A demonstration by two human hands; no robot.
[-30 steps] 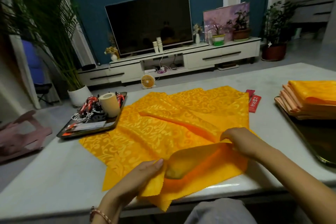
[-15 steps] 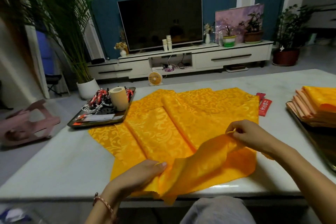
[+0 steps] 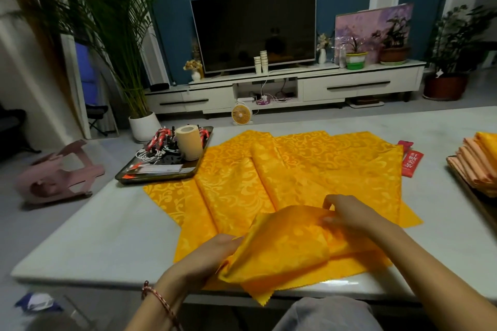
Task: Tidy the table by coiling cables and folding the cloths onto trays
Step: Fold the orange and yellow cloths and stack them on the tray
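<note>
Both hands hold one yellow cloth point(image 3: 282, 252) raised at the near edge of the tabletop point(image 3: 102, 226): the left hand point(image 3: 211, 258) grips its left side, and the right hand point(image 3: 348, 213) pinches its far right corner. Beneath it more yellow cloths point(image 3: 322, 166) lie spread flat, with coiled cables point(image 3: 157, 144) on a dark tray point(image 3: 161, 177) at far left.

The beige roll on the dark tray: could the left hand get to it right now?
Probably yes, once it lets go. The left hand pinches the yellow cloth; between it and the beige roll lie only flat cloths, nothing upright.
</note>
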